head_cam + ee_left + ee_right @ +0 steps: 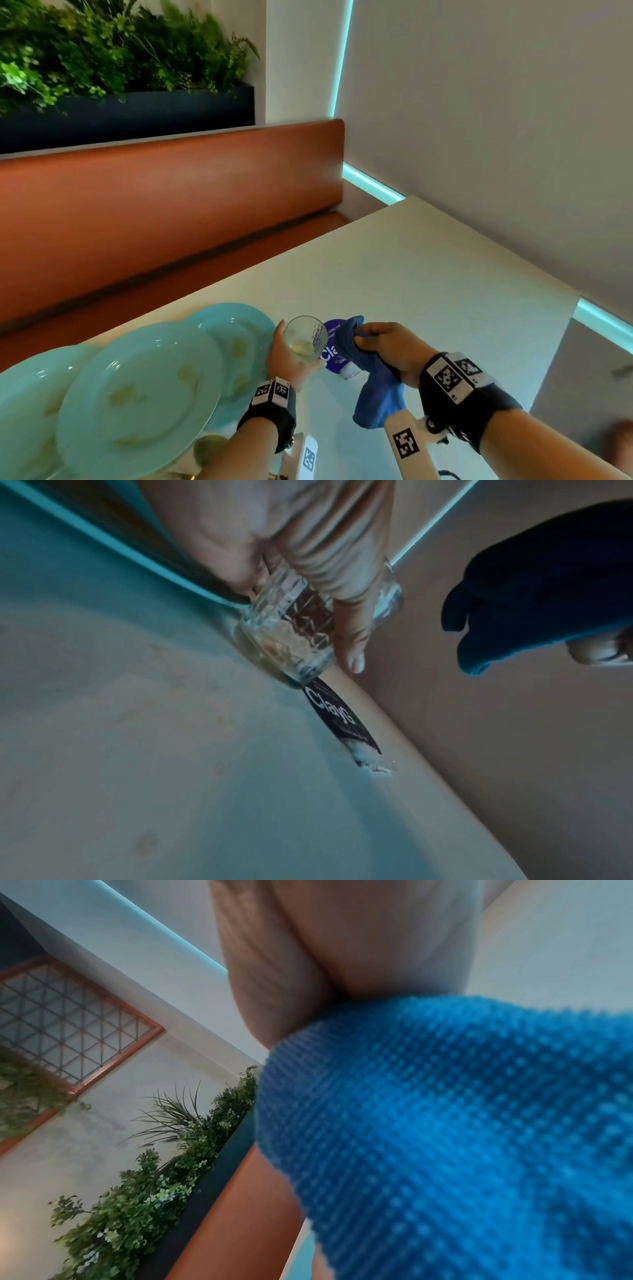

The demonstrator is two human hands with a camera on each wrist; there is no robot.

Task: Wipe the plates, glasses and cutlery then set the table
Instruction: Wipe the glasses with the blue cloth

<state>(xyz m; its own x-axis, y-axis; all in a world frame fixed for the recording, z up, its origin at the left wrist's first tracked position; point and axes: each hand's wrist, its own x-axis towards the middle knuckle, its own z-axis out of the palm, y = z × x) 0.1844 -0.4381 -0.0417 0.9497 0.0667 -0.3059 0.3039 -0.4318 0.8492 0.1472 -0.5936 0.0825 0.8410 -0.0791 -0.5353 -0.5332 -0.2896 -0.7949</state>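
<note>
A person's left hand (286, 356) grasps a cut-pattern glass (306, 337), fingers curled round its side and the open mouth tipped up toward the head camera; a pale residue sits at its bottom. Just to the right of that hand, the right hand (387, 346) clenches a bunched blue cloth (373, 383), whose loose end hangs below the wrist. Cloth and glass sit close together, though whether they touch is hard to tell. Beneath and between the two hands a purple sticker (332, 346) with white lettering lies on the white bench (428, 274). To the left of the left hand, three pale turquoise plates (144, 390) overlap on the bench, smeared with yellowish marks. Beyond the hands runs an orange padded seat (171, 205).
</note>
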